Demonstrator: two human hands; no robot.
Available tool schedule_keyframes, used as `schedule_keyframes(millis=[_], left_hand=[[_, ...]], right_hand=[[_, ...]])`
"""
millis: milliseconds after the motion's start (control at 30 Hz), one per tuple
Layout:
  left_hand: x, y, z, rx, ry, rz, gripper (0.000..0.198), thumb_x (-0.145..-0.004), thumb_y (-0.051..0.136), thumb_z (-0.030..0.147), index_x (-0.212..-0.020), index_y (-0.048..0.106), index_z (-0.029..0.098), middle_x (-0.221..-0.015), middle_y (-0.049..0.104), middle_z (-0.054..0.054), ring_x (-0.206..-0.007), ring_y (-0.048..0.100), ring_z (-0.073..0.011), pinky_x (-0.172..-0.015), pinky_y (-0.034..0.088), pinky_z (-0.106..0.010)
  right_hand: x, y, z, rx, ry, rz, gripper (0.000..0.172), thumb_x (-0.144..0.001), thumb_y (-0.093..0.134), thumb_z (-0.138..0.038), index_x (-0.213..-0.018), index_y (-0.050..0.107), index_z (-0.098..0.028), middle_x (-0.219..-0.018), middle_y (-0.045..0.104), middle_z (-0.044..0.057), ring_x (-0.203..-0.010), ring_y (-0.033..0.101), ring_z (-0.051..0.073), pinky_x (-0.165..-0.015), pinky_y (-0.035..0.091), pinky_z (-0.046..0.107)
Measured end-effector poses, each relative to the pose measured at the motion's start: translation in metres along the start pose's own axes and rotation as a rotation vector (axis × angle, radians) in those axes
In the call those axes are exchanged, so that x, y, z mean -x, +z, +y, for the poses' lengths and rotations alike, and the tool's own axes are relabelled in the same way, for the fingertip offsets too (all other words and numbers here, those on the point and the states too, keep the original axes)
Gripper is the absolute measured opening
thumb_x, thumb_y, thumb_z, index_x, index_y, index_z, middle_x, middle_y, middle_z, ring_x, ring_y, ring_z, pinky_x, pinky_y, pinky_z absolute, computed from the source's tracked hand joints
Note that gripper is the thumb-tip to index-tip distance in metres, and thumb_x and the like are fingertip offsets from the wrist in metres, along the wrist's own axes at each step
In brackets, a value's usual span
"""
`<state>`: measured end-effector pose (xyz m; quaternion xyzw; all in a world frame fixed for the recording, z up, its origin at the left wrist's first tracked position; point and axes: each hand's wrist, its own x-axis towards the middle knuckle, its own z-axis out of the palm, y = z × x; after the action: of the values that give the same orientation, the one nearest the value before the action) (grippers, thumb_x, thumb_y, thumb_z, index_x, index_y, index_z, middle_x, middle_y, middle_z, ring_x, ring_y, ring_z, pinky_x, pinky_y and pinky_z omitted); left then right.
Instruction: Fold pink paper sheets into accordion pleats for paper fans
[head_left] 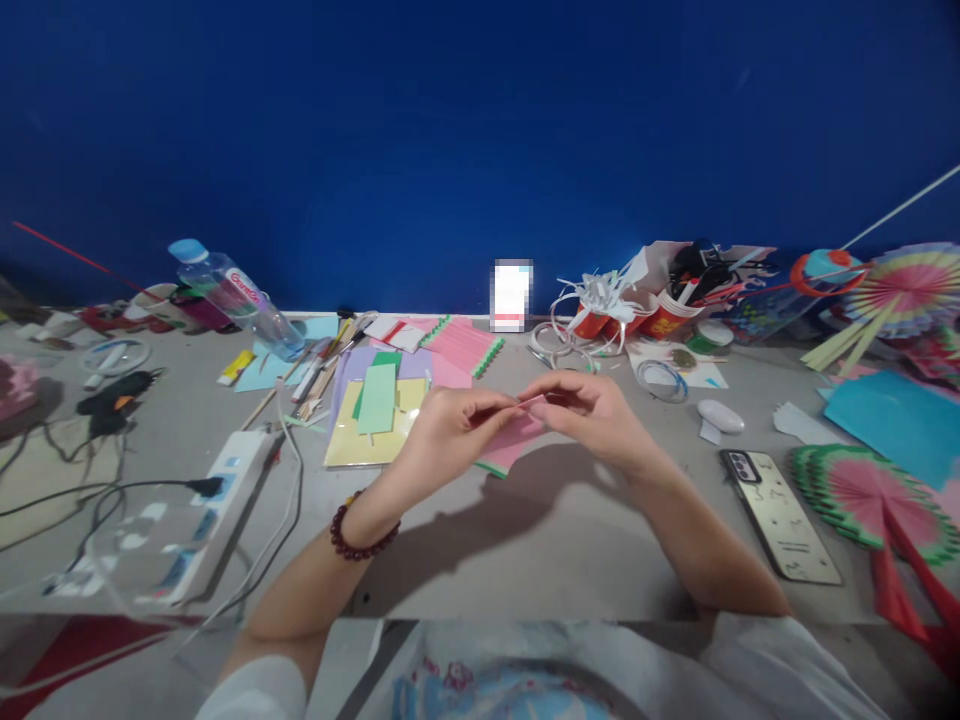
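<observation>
A pink paper with a green edge (511, 446) is pinched at its upper edge between both hands, above the middle of the table. My left hand (459, 428) closes thumb and fingers on its left side; a dark red bead bracelet circles that wrist. From the right, my right hand (589, 415) grips the same paper near the top corner. The fingertips of both hands almost meet, and they hide the paper's upper part. Just behind lies a pleated pink paper with green edges (469, 345). Left of my left hand, green paper strips (377, 398) rest on a yellow sheet (341, 440).
At left are a power strip (217, 510) with cables and a tilted plastic bottle (240, 295). Red paper cups (667, 318) with tools stand at the back right. A phone (780, 515), a watermelon-like paper fan (877, 500) and blue paper (900, 420) lie on the right.
</observation>
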<state>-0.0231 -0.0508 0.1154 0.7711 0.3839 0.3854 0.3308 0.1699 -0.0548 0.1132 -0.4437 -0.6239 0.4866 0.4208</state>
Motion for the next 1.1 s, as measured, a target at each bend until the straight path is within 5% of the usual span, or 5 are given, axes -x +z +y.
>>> schedule_keyframes(millis=[433, 633, 800, 1000, 1100], left_hand=[[-0.018, -0.037, -0.019, 0.135, -0.239, -0.359, 0.033, -0.083, 0.062, 0.045, -0.067, 0.068, 0.016, -0.055, 0.056, 0.001, -0.047, 0.045, -0.0083, -0.04, 0.031, -0.019], [-0.03, -0.036, -0.065, 0.295, -0.359, -0.392, 0.025, -0.08, 0.068, 0.04, -0.079, 0.071, 0.015, -0.061, 0.06, 0.0, -0.054, 0.053, -0.0085, -0.05, 0.043, -0.019], [-0.022, -0.009, -0.112, 0.191, -0.4, -0.55, 0.027, -0.083, 0.06, 0.037, -0.091, 0.071, 0.013, -0.071, 0.068, -0.003, -0.062, 0.06, -0.0122, -0.059, 0.048, -0.022], [0.001, 0.028, -0.119, -0.116, -0.297, -0.362, 0.019, -0.087, 0.051, 0.018, -0.095, 0.069, 0.016, -0.097, 0.07, -0.007, -0.09, 0.063, -0.0205, -0.083, 0.049, -0.032], [0.016, 0.042, -0.111, -0.556, -0.032, -0.186, 0.031, -0.086, 0.044, 0.005, -0.108, 0.063, 0.018, -0.11, 0.063, -0.01, -0.106, 0.056, -0.0239, -0.088, 0.048, -0.038]], right_hand=[[-0.013, -0.018, 0.007, -0.064, 0.002, 0.23, 0.02, -0.069, 0.073, -0.038, -0.065, 0.068, -0.019, -0.061, 0.059, -0.002, -0.057, 0.05, 0.011, -0.053, 0.038, 0.025], [-0.028, -0.031, 0.036, -0.163, 0.222, 0.174, 0.027, -0.064, 0.078, -0.042, -0.074, 0.068, -0.018, -0.064, 0.059, -0.003, -0.055, 0.05, 0.009, -0.052, 0.038, 0.022], [-0.028, -0.034, 0.086, 0.118, 0.29, 0.073, 0.03, -0.069, 0.07, -0.043, -0.077, 0.068, -0.015, -0.064, 0.061, -0.001, -0.058, 0.053, 0.011, -0.056, 0.041, 0.024], [-0.01, -0.026, 0.134, 0.629, 0.075, 0.084, 0.012, -0.08, 0.058, -0.027, -0.08, 0.066, -0.017, -0.071, 0.065, 0.002, -0.069, 0.059, 0.016, -0.067, 0.045, 0.029], [-0.002, -0.02, 0.143, 0.713, 0.007, 0.141, 0.01, -0.08, 0.058, -0.021, -0.083, 0.066, -0.016, -0.095, 0.065, 0.011, -0.093, 0.057, 0.024, -0.085, 0.044, 0.038]])
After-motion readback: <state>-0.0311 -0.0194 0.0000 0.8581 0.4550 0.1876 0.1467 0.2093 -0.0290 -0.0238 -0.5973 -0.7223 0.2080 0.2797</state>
